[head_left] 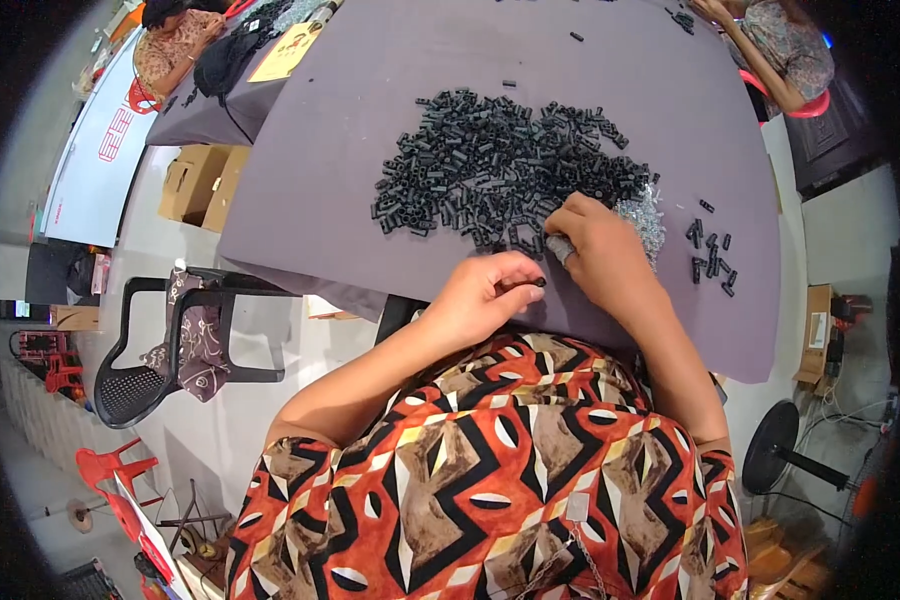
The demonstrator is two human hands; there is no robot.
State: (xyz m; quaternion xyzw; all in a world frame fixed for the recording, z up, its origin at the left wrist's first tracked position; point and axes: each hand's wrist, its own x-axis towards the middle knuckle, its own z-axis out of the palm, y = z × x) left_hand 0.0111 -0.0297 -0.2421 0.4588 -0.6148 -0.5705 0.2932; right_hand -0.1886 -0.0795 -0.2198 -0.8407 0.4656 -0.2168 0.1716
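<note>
Patterned garment (490, 470) in red, black, brown and white occupies the foreground, nearest the camera. Small black piece (541, 282): located at the fingertips of the left hand, above the near edge of the table. Left hand (482, 298): thumb and fingers closed, gripping this piece. Right hand (610, 250): fingers bent downward at the near edge of the black pile; the fingertips are partly hidden, so whether they grip a part cannot be told. Grey band (561, 247): fitted around one finger of the right hand.

Black pile (470, 165): many short tubular parts, heaped beyond both hands. Clear pile (647, 222): small transparent parts, just beside the right hand, adjoining the black pile's right side. Loose group of black parts (711, 255): farther right, apart from both piles. All rest on the table (320, 170), covered in purple-grey cloth.

Outward: black chair (135, 388) at left; cardboard box (192, 186) beyond it; one seated person (178, 50) at upper left, another person (785, 55) at upper right.
</note>
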